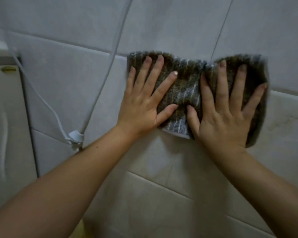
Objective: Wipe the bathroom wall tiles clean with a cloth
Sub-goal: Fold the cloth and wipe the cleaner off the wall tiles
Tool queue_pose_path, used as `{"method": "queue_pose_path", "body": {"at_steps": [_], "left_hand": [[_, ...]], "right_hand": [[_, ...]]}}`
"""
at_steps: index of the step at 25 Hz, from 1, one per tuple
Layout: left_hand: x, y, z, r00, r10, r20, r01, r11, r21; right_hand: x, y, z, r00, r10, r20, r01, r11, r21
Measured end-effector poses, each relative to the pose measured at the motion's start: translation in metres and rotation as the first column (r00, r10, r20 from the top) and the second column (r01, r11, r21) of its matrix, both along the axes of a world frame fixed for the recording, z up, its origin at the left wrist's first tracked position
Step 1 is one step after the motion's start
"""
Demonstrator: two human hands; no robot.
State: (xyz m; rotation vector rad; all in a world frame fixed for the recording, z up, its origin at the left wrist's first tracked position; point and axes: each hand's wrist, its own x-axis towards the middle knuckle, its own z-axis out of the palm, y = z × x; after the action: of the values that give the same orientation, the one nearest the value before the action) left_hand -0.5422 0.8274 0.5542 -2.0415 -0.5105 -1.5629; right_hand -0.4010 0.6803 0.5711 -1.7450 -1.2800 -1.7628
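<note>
1. Clearly mid-wipe: left hand (143,107) and right hand (225,114), both flat and spread, press the striped cloth (187,90) against the wall tiles (162,31).
2. Next, I judge, slide it onto the stained tiles below the hands, keeping pressure.

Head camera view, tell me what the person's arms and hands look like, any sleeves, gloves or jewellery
Both forearms are bare to the frame's edge: no sleeves in view. The left hand and right hand wear no gloves, and no rings, watch or bracelets show on fingers or wrists. Fingernails look short and unpainted, though the picture is a little blurred. A small dark spot marks the left forearm.
</note>
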Motion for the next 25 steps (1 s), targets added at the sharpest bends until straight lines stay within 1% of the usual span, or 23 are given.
{"method": "queue_pose_path", "body": {"at_steps": [2,4,7,10,16,19,21,23,25], "left_hand": [[-0.01,0.009,-0.028,1.0,0.022,-0.012,-0.022,1.0,0.0],[-0.016,0.019,-0.057,0.999,0.042,-0.031,-0.042,0.999,0.014],[-0.02,0.026,-0.092,0.998,0.043,-0.042,-0.041,0.999,0.027],[-0.02,0.027,-0.126,0.999,0.022,-0.036,-0.021,0.999,0.026],[-0.008,0.012,-0.192,0.999,0.042,-0.007,-0.042,0.999,-0.017],[0.012,-0.012,-0.213,0.998,0.053,0.026,-0.051,0.995,-0.086],[0.026,-0.03,-0.217,0.999,0.032,0.019,-0.029,0.993,-0.11],[0.036,-0.043,-0.21,1.0,-0.002,-0.005,0.001,0.995,-0.097],[0.04,-0.047,-0.187,0.999,-0.031,-0.023,0.029,0.998,-0.052]], "right_hand": [[-0.003,0.004,-0.025,0.999,0.029,0.035,-0.027,0.997,-0.066],[-0.008,0.007,-0.057,0.994,0.092,0.056,-0.084,0.988,-0.127],[-0.017,0.012,-0.1,0.99,0.128,0.05,-0.117,0.976,-0.182],[-0.019,0.017,-0.136,0.989,0.147,0.03,-0.137,0.966,-0.219],[-0.007,0.006,-0.192,0.983,0.176,0.056,-0.158,0.957,-0.242],[0.014,-0.015,-0.203,0.981,0.169,0.093,-0.143,0.961,-0.237],[0.03,-0.034,-0.202,0.984,0.147,0.099,-0.124,0.97,-0.211],[0.042,-0.049,-0.191,0.988,0.134,0.071,-0.12,0.977,-0.178],[0.044,-0.052,-0.166,0.989,0.14,0.048,-0.132,0.983,-0.128]]}}
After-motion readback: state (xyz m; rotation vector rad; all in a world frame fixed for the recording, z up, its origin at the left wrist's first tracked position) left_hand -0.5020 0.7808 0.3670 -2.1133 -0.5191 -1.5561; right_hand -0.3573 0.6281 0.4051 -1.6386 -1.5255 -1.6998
